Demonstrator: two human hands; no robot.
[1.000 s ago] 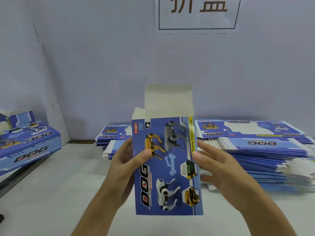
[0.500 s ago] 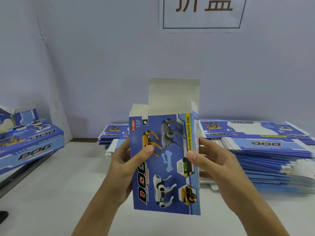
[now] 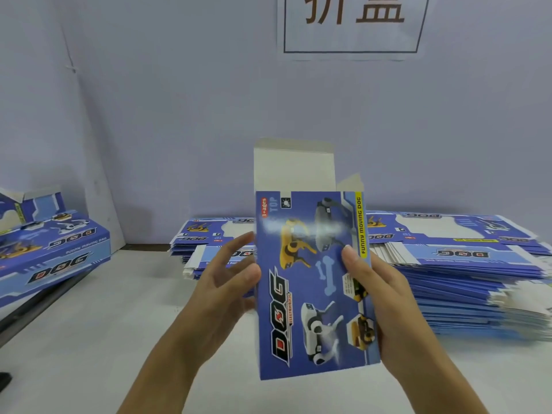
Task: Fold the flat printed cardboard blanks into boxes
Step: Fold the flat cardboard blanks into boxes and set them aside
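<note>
A blue printed "DOG" box [image 3: 310,282] stands upright in the air in front of me, its white top flap [image 3: 294,168] raised and a small side flap sticking up at its right. My right hand [image 3: 385,297] grips the box's right edge, thumb on the printed front. My left hand [image 3: 227,282] is at the box's left edge with fingers spread and straight; the thumb lies against the edge. Flat printed blanks lie in a big pile [image 3: 466,270] behind on the right and a smaller pile [image 3: 209,237] behind the left hand.
Folded DOG boxes [image 3: 53,249] lie stacked at the left on the white table [image 3: 98,318]. A grey-blue wall with a paper sign [image 3: 352,22] closes the back. A dark strip runs along the table's left edge.
The box has shifted right and turned so its front faces me squarely. My left thumb has come off the printed front and the left fingers have spread; the right hand keeps its grip.
</note>
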